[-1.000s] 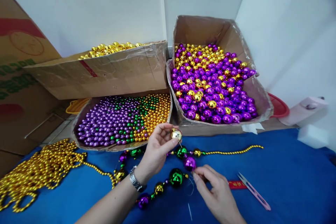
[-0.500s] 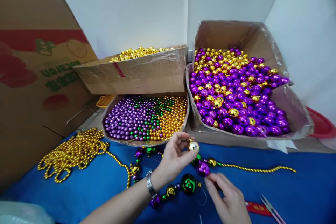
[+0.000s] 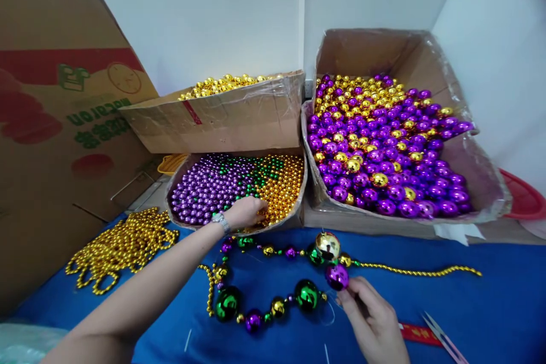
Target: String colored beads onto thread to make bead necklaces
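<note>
My left hand (image 3: 245, 212) reaches into the low box of small beads (image 3: 213, 187), over the gold ones at its front. Its fingers are curled down, and their tips are hidden among the beads. With thumb and fingers closed, my right hand (image 3: 370, 315) grips a shiny purple ball (image 3: 336, 277) at its lower edge. A large gold ball (image 3: 328, 246) sits right above the purple one. On the blue cloth lies a string of beads with a large green ball (image 3: 306, 294) near its end, left of my right hand. A thin clear thread (image 3: 330, 315) loops from that end.
Behind stand a box of purple and gold balls (image 3: 384, 153) and a tilted carton of gold balls (image 3: 222, 122). Gold bead chains (image 3: 123, 247) lie piled at left, by a big carton (image 3: 63, 142). Scissors or tweezers (image 3: 443, 338) rest on a red strip (image 3: 420, 334) at right.
My left hand has let go of the gold ball and moved left and away into the small beads. My right hand stays nearly in place with the purple ball, the gold one above it.
</note>
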Action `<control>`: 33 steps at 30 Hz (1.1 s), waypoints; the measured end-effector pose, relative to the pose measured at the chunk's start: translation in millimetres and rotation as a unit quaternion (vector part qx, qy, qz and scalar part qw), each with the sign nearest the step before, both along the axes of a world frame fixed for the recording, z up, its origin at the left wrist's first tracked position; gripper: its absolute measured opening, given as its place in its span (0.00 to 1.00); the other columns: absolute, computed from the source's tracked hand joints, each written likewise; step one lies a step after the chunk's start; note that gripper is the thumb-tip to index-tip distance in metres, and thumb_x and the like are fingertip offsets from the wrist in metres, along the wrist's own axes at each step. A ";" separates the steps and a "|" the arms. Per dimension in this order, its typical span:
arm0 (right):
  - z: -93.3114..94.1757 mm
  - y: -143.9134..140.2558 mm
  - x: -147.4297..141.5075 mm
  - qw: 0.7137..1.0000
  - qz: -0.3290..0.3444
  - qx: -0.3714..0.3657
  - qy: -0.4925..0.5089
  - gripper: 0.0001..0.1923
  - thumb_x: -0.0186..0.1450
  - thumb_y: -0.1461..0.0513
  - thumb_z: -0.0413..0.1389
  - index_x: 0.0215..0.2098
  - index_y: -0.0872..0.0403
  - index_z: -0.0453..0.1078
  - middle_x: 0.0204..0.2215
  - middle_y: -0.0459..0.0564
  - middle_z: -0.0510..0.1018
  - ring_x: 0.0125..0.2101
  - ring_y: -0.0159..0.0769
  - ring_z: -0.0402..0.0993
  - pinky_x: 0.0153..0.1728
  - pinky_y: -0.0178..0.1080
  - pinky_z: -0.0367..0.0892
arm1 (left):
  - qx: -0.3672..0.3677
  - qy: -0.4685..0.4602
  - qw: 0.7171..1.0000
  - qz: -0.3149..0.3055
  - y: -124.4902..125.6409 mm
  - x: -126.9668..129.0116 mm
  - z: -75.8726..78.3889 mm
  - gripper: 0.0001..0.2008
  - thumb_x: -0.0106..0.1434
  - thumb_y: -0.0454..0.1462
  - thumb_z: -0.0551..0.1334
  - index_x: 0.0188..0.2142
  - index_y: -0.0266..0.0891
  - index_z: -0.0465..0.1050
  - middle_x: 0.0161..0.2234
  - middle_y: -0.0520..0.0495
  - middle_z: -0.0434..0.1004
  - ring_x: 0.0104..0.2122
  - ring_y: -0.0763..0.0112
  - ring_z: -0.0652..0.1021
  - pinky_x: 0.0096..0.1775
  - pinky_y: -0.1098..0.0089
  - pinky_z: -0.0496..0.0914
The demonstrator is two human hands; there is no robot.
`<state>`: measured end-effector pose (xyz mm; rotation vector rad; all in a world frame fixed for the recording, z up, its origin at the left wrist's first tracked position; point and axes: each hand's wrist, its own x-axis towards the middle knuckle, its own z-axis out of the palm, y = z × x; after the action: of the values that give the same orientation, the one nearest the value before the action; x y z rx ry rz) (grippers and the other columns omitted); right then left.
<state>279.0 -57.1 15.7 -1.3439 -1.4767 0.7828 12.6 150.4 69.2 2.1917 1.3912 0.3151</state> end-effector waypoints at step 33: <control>12.3 1.6 -1.7 0.996 0.037 0.013 -0.083 0.11 0.68 0.60 0.47 0.30 0.52 0.67 0.23 0.44 0.68 0.24 0.31 0.67 0.26 0.31 0.59 | -0.355 -0.559 0.743 0.098 -77.1 71.3 30.2 0.07 0.60 0.37 0.63 0.38 0.37 0.70 0.35 0.46 0.76 0.30 0.76 0.75 0.29 0.76 0.71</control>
<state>277.3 -55.5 28.1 -1.3676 -1.6701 0.7092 83.8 73.3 99.5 0.8586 0.7780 0.8328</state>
